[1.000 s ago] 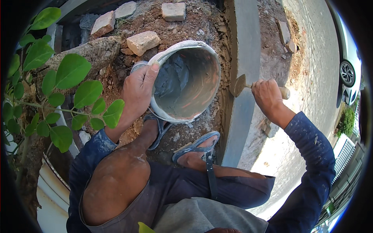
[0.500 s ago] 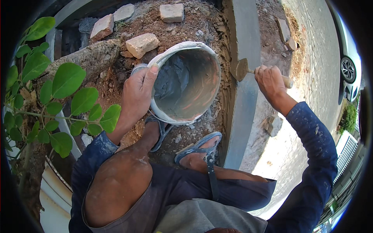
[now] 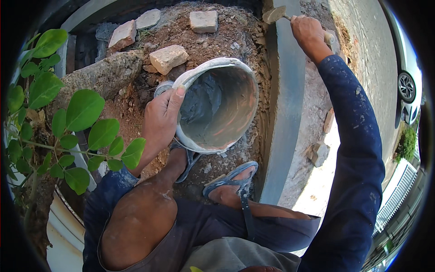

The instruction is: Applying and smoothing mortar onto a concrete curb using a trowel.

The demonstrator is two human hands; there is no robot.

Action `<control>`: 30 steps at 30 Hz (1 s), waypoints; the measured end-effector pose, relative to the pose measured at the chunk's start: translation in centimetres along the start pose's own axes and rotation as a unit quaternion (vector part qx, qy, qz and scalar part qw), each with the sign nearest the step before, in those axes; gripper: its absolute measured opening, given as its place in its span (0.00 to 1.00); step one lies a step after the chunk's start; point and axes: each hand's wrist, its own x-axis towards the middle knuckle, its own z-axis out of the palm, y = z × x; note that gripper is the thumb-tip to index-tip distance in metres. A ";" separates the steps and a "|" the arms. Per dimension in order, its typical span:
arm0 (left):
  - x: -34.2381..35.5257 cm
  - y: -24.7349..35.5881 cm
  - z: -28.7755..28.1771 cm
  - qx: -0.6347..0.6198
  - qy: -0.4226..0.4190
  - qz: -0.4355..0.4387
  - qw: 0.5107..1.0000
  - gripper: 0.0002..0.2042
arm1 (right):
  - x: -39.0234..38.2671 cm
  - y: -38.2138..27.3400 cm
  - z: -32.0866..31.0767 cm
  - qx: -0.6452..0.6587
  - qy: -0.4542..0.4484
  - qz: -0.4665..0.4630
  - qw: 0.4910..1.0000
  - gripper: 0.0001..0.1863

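Observation:
My left hand (image 3: 162, 113) grips the rim of a round, pale bucket (image 3: 241, 122), thumb over the edge. The bucket is tilted so its mouth faces me, and wet grey mortar (image 3: 199, 100) clings to its left inner side. With my right arm stretched far forward, my right hand (image 3: 310, 36) is closed round the handle of a trowel (image 3: 274, 15). The trowel's mortar-smeared blade is at the left edge of a long, smooth grey concrete ledge (image 3: 289, 86). Whether the blade touches the ledge I cannot tell.
Several broken bricks (image 3: 168, 58) lie on the soil beyond the bucket. A leafy branch (image 3: 86, 113) reaches in from the left. Right of the ledge are a stone chunk (image 3: 319, 153) and paving, with a parked white car (image 3: 409, 68) farther out. My sandalled feet (image 3: 231, 181) are below the bucket.
My right hand has carried the trowel forward along the ledge, away from me, and the arm has straightened. The left hand still grips the bucket, which sits slightly lower in view.

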 end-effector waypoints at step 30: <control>0.0 0.8 0.0 0.018 -0.012 -0.039 0.999 0.25 | 8.4 1.5 3.4 -0.013 -0.051 0.029 0.998 0.11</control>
